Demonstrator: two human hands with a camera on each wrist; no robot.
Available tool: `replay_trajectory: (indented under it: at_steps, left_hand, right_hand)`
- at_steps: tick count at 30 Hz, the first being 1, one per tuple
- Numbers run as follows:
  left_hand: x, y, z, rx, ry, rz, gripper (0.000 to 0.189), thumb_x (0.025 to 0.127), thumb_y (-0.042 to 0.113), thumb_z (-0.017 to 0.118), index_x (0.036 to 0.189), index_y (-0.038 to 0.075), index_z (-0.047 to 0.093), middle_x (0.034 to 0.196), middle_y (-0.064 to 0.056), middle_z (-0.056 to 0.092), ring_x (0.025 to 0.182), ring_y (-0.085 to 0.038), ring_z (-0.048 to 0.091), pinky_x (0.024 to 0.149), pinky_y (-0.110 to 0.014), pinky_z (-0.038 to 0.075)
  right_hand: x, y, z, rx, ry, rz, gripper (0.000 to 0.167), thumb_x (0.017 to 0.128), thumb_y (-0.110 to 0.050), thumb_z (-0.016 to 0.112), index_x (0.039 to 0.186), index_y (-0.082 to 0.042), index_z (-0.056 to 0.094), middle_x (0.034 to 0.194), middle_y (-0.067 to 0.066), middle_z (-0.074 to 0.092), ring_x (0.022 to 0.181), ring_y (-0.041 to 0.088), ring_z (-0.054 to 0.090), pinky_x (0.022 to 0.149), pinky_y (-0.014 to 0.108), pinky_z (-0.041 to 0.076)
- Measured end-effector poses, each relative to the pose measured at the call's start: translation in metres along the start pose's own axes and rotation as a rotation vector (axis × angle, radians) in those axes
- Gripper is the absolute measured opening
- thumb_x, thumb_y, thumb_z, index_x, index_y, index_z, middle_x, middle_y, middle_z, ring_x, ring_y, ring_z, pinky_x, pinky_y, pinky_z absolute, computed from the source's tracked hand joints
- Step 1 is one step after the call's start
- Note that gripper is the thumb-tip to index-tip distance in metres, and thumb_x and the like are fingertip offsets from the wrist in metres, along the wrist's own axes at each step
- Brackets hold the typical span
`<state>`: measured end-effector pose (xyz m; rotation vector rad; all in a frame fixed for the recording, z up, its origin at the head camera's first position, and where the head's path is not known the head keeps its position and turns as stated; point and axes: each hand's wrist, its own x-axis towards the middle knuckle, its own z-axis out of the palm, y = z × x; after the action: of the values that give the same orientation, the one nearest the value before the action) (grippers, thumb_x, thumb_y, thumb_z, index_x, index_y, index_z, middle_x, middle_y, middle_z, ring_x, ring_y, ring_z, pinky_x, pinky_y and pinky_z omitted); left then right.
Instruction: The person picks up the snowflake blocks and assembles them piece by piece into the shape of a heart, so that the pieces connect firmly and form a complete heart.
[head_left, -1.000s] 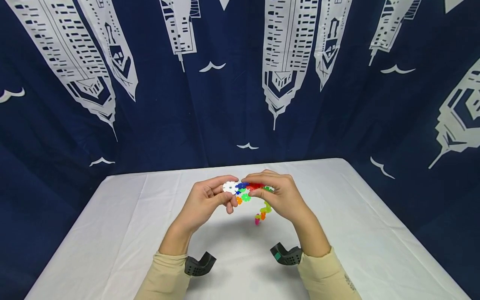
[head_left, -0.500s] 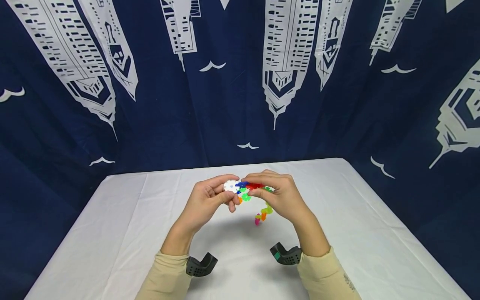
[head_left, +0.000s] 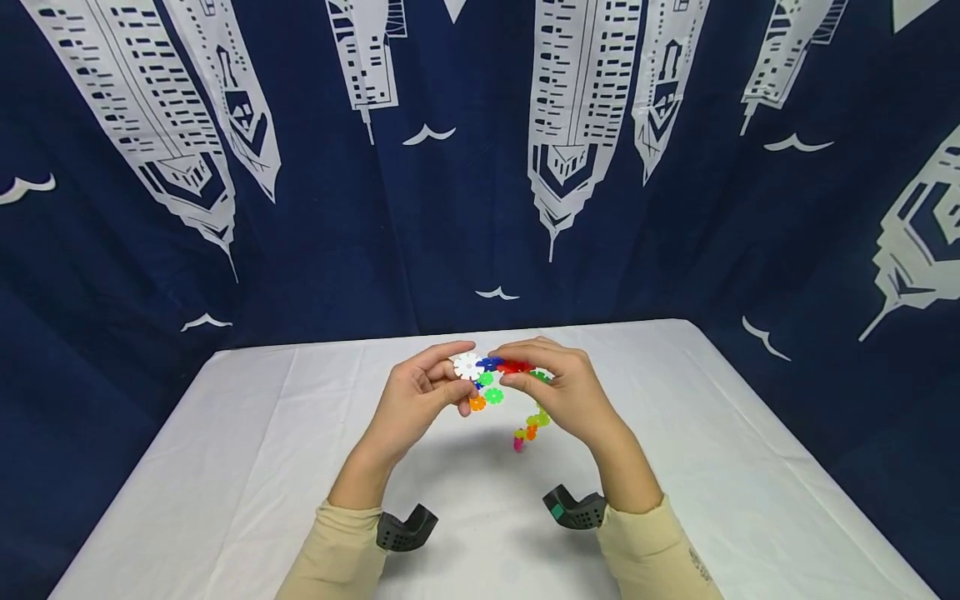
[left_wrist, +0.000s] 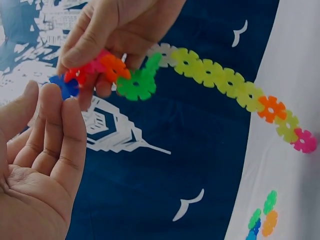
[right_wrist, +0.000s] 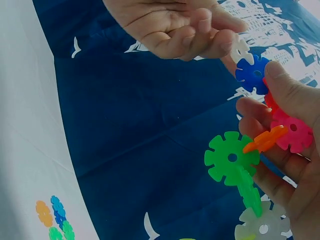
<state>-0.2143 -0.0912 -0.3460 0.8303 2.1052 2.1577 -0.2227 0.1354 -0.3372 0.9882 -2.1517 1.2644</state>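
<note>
My right hand pinches a chain of flower-shaped interlocking discs near its red disc. A white disc ends the chain, joined to a blue disc. My left hand is at the white disc, thumb and index finger spread apart around it; the left wrist view hides that disc behind the fingers. Past the right hand, the chain runs through pink, orange and green discs, then hangs down through yellow discs to a pink end disc.
Several other discs lie on the white-covered table beyond the hands, among them a green disc and an orange disc. A dark blue curtain with white building prints hangs behind the table. Black wrist mounts sit at both sleeves.
The left thumb and index finger have spread apart, so the white disc shows more fully. Both hands and the chain have shifted slightly up; the right hand keeps its pinch.
</note>
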Motion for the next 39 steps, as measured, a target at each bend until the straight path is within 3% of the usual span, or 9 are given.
replay_trajectory:
  at_steps: [4,7,14,17,21,26,34,39]
  left_hand:
    - [0.004,-0.007,-0.002,0.024,0.031,0.013,0.047,0.091,-0.001,0.068,0.137,0.006,0.056,0.087,-0.007,0.063,0.066,-0.012,0.066,0.076,-0.026,0.06]
    - [0.007,-0.018,-0.003,0.07,0.087,-0.017,0.045,0.091,0.001,0.068,0.135,0.007,0.059,0.094,-0.011,0.065,0.071,-0.011,0.065,0.075,-0.024,0.059]
    - [0.017,-0.062,-0.002,0.231,0.256,-0.124,0.036,0.09,0.009,0.073,0.125,0.008,0.066,0.11,-0.015,0.072,0.097,-0.013,0.064,0.081,-0.018,0.053]
    - [0.018,-0.078,-0.001,0.287,0.285,-0.149,0.032,0.09,0.01,0.073,0.121,0.007,0.067,0.114,-0.014,0.073,0.105,-0.022,0.064,0.087,-0.025,0.052]
    - [0.019,-0.096,0.0,0.329,0.273,-0.187,0.033,0.089,0.01,0.073,0.122,0.009,0.067,0.123,-0.012,0.07,0.118,-0.033,0.061,0.1,-0.043,0.048]
    - [0.016,-0.116,0.002,0.357,0.24,-0.227,0.043,0.088,0.008,0.074,0.13,0.01,0.065,0.134,-0.008,0.065,0.13,-0.034,0.054,0.111,-0.055,0.04]
    - [0.013,-0.133,0.004,0.385,0.153,-0.275,0.054,0.088,0.012,0.075,0.139,0.011,0.057,0.148,-0.012,0.054,0.145,-0.035,0.04,0.121,-0.057,0.028]
    - [0.013,-0.141,0.003,0.521,0.127,-0.328,0.055,0.09,0.02,0.074,0.142,0.016,0.055,0.147,-0.008,0.056,0.141,-0.034,0.043,0.118,-0.058,0.027]
  right_hand:
    - [0.001,-0.001,-0.002,-0.004,0.011,0.014,0.03,0.083,-0.006,0.078,0.113,-0.009,0.075,0.107,0.004,0.076,0.101,0.014,0.068,0.085,0.022,0.057]
    - [0.001,-0.001,-0.003,-0.009,0.017,0.014,0.029,0.083,-0.005,0.078,0.113,-0.008,0.075,0.107,0.004,0.076,0.1,0.014,0.069,0.084,0.022,0.057]
    - [0.0,0.0,-0.004,-0.038,0.03,0.026,0.03,0.084,-0.006,0.078,0.114,-0.009,0.075,0.109,0.003,0.076,0.101,0.014,0.069,0.084,0.024,0.058]
    - [0.0,0.001,-0.004,-0.04,0.025,0.027,0.03,0.085,-0.006,0.078,0.114,-0.01,0.074,0.109,0.003,0.076,0.1,0.014,0.069,0.084,0.025,0.058]
    - [0.0,0.002,-0.004,-0.035,0.028,0.018,0.03,0.085,-0.006,0.077,0.114,-0.01,0.074,0.108,0.003,0.076,0.099,0.014,0.069,0.083,0.024,0.058]
    - [0.0,0.003,-0.004,-0.034,0.023,0.015,0.03,0.085,-0.006,0.077,0.115,-0.009,0.074,0.108,0.003,0.076,0.095,0.013,0.07,0.081,0.024,0.058]
    - [0.0,0.002,-0.005,-0.046,0.016,0.034,0.03,0.085,-0.007,0.078,0.114,-0.01,0.074,0.109,0.002,0.076,0.096,0.013,0.07,0.081,0.024,0.058]
    - [0.0,0.002,-0.005,-0.055,0.011,0.045,0.029,0.085,-0.008,0.078,0.114,-0.01,0.074,0.11,0.002,0.076,0.098,0.013,0.07,0.082,0.024,0.058]
